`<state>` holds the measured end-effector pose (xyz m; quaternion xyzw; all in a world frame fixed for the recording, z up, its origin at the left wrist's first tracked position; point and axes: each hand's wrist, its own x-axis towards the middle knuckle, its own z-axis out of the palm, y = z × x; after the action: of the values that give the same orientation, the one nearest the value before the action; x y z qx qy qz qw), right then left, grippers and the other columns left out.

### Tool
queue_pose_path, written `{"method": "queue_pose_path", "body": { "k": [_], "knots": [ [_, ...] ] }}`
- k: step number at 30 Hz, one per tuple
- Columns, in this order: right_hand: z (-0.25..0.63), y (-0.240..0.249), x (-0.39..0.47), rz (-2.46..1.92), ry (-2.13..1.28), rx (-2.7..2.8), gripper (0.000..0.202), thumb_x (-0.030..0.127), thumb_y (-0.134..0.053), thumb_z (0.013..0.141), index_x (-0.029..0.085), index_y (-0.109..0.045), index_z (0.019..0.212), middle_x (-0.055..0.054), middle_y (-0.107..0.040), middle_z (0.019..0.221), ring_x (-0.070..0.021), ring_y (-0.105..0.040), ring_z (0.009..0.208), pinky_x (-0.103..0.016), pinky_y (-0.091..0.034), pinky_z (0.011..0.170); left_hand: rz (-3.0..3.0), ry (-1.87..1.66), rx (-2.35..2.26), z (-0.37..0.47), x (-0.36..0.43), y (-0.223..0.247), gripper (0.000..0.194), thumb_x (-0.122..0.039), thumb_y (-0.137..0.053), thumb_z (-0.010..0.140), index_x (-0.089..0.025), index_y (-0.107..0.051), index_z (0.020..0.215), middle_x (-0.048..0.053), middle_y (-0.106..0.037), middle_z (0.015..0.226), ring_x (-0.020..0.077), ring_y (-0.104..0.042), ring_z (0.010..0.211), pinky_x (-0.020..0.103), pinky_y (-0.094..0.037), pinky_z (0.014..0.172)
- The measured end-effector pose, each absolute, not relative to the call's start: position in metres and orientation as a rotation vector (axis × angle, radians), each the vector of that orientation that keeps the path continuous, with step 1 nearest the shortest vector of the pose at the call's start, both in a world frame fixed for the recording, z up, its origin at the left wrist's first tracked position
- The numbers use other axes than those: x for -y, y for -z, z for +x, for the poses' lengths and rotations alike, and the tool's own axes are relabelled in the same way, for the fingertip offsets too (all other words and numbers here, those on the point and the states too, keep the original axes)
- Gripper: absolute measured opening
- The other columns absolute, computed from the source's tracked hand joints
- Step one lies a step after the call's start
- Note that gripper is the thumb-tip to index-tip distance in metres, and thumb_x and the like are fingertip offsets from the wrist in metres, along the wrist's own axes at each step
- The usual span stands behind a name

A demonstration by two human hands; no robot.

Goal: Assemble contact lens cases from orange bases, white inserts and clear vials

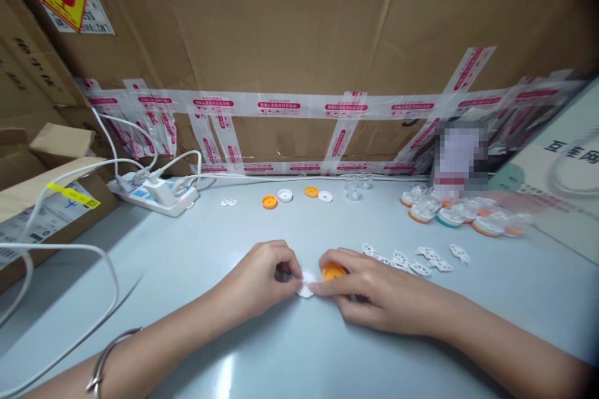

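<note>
My left hand [266, 277] is closed in a pinch at the left edge of a small white plastic disc [306, 290]. My right hand [374, 293] curls around a shallow orange round cap [332, 272], and its index fingertip touches the disc's right side. The disc and cap are side by side, low over the table; whether they rest on it I cannot tell. Fingers partly cover both pieces. Just beyond the right hand lie several flat white cut-out plastic pieces [433, 259], some partly behind it.
At the back are an orange ring-shaped cap [269, 202], a white cap [285, 195], two small white parts [228, 202] and clear plastic pieces [354, 189]. Several orange-, white- and teal-based assemblies [452, 217] stand right. A power strip [173, 202] with cables lies left; a cardboard box [299, 25] walls the back.
</note>
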<state>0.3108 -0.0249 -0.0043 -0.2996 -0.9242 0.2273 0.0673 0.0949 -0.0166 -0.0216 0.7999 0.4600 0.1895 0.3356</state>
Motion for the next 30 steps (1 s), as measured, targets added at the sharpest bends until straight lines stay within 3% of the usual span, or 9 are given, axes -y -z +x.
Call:
{"method": "queue_pose_path", "body": {
  "k": [6, 14, 21, 25, 30],
  "knots": [
    [0.31, 0.003, 0.026, -0.923, -0.692, 2.794, 0.047, 0.01, -0.045, 0.08, 0.035, -0.056, 0.118, -0.005, -0.052, 0.1, -0.0156, -0.052, 0.088, -0.029, -0.042, 0.078, 2.113, -0.471, -1.205, 0.096, 0.019, 0.02, 0.01, -0.015, -0.056, 0.071, -0.018, -0.065, 0.067, 0.001, -0.06, 0.079, 0.0127, -0.055, 0.071, 0.023, -0.042, 0.065],
    [0.31, 0.003, 0.027, -0.916, -0.68, 2.784, 0.047, 0.009, -0.045, 0.08, 0.033, -0.056, 0.119, -0.005, -0.052, 0.098, -0.0159, -0.052, 0.087, -0.028, -0.042, 0.078, 2.018, -0.426, -1.136, 0.082, 0.018, 0.011, 0.017, -0.022, -0.062, 0.07, -0.022, -0.068, 0.086, -0.002, -0.066, 0.084, 0.013, -0.056, 0.073, 0.023, -0.041, 0.065],
    [0.31, 0.005, 0.026, -0.904, -0.694, 2.765, 0.048, 0.01, -0.046, 0.08, 0.034, -0.055, 0.12, -0.005, -0.052, 0.098, -0.0148, -0.053, 0.086, -0.028, -0.042, 0.078, 2.118, -0.528, -1.147, 0.085, 0.02, 0.021, 0.027, -0.028, -0.069, 0.067, -0.021, -0.063, 0.092, 0.001, -0.06, 0.096, 0.0168, -0.054, 0.087, 0.026, -0.041, 0.075],
    [0.314, 0.002, 0.023, -0.931, -0.876, 2.63, 0.044, 0.013, -0.047, 0.081, 0.034, -0.055, 0.12, -0.003, -0.054, 0.098, -0.0131, -0.054, 0.082, -0.027, -0.044, 0.076, 2.102, -0.582, -1.143, 0.087, 0.021, 0.029, 0.022, -0.025, -0.067, 0.068, -0.021, -0.064, 0.089, 0.001, -0.059, 0.094, 0.0162, -0.054, 0.088, 0.026, -0.041, 0.077],
    [0.313, 0.002, 0.015, -1.113, -1.28, 2.028, 0.035, 0.032, -0.057, 0.081, 0.027, -0.057, 0.115, -0.005, -0.059, 0.109, -0.0176, -0.055, 0.099, -0.034, -0.042, 0.09, 2.089, -0.608, -1.133, 0.088, 0.022, 0.03, 0.02, -0.024, -0.066, 0.068, -0.022, -0.064, 0.087, 0.001, -0.058, 0.095, 0.0165, -0.054, 0.088, 0.027, -0.041, 0.077]
  ]
}}
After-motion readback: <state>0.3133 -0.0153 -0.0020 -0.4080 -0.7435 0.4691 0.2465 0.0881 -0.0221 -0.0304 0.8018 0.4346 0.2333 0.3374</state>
